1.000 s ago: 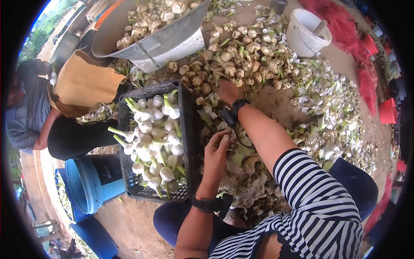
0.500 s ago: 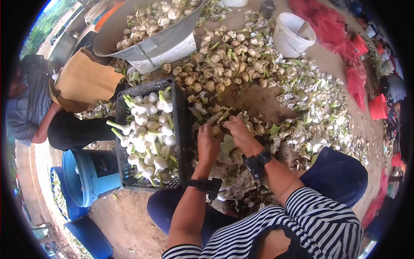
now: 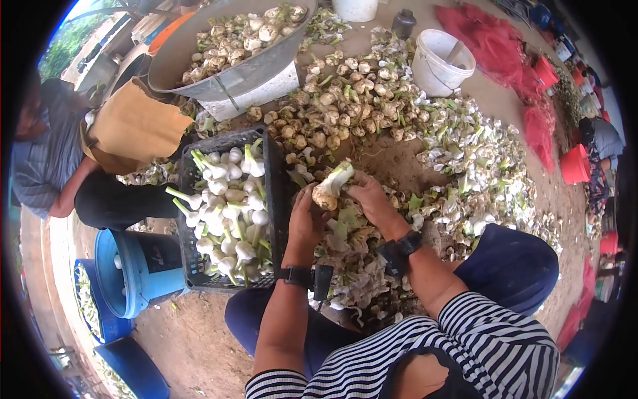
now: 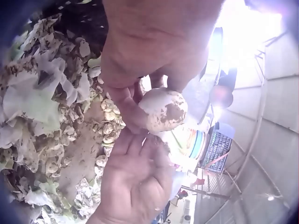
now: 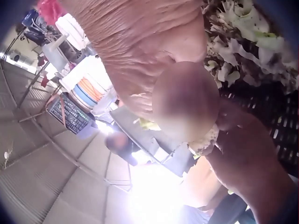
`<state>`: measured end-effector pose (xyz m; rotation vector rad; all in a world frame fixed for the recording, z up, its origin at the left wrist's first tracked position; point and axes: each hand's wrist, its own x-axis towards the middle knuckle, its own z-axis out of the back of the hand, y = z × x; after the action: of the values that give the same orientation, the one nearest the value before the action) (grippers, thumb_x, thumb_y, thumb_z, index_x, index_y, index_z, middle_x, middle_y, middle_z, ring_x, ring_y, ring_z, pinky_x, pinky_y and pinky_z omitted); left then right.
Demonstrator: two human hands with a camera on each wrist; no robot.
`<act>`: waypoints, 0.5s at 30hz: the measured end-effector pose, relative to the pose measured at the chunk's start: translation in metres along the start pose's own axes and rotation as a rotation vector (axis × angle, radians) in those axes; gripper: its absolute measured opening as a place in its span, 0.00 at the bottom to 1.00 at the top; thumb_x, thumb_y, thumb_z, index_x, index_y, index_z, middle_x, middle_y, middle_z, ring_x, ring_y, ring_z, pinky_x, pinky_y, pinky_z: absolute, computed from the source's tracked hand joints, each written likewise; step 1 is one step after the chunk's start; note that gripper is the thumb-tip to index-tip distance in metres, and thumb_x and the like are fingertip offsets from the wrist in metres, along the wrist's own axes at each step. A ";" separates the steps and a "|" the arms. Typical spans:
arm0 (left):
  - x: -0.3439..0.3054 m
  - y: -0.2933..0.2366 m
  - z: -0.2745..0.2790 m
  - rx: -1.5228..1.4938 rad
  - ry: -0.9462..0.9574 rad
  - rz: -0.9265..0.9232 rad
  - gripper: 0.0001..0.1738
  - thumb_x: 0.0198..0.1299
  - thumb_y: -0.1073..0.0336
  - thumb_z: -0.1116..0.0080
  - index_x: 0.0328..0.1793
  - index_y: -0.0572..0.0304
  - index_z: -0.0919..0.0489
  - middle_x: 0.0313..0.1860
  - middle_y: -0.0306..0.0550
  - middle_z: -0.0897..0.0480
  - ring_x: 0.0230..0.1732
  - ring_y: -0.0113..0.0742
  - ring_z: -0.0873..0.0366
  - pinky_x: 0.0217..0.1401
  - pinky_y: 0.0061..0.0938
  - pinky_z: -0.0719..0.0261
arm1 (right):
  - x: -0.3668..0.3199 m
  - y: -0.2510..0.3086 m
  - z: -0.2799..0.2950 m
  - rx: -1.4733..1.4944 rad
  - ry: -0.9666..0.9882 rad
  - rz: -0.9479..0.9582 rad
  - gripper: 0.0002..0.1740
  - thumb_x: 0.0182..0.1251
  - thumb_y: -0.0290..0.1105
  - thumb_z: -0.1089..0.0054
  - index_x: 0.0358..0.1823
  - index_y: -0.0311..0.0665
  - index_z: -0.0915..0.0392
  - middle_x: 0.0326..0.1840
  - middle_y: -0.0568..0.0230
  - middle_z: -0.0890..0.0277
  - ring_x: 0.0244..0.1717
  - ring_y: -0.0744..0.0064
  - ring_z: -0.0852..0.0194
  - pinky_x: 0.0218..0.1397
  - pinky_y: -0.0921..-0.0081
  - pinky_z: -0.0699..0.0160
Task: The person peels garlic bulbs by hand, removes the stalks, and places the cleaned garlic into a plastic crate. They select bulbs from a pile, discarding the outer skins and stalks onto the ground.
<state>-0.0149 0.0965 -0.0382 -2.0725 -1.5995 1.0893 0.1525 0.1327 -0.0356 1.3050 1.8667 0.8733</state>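
In the head view, my left hand [image 3: 306, 219] holds a soil-stained garlic bulb [image 3: 325, 200], root end toward me, its pale leafy stalk [image 3: 341, 174] slanting up and away. At that stalk, the fingers of my right hand [image 3: 373, 203] pinch the outer skin. The left wrist view shows the white bulb [image 4: 167, 111] with brown patches, gripped between thumb and fingers. In the right wrist view a blurred patch covers part of the right hand [image 5: 140, 51], and only a bit of the bulb [image 5: 205, 142] shows. Left of my hands stands a black crate [image 3: 276, 199] of cleaned garlic [image 3: 229, 219].
Unpeeled garlic [image 3: 345, 106] lies piled ahead, with peelings [image 3: 485, 166] to the right and under my hands. A metal tub [image 3: 232, 76] of garlic stands far left, a white bucket [image 3: 442, 70] far right. Another person [image 3: 46, 159] sits left, near blue buckets [image 3: 136, 279].
My right hand has come back from the unpeeled pile to meet the left. A garlic bulb with its stalk is now held between them, raised and turned more upright than half a second ago.
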 end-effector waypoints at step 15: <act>-0.010 -0.023 -0.010 0.447 -0.062 -0.121 0.31 0.73 0.43 0.59 0.59 0.67 0.25 0.40 0.45 0.17 0.27 0.27 0.19 0.28 0.22 0.21 | 0.001 -0.012 0.005 -0.327 0.041 0.049 0.14 0.71 0.35 0.40 0.51 0.34 0.20 0.43 0.71 0.19 0.42 0.84 0.27 0.48 0.79 0.27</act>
<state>-0.0246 0.0973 -0.0135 -1.6450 -1.3345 1.3331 0.1506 0.1316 -0.0483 1.1394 1.6426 1.1825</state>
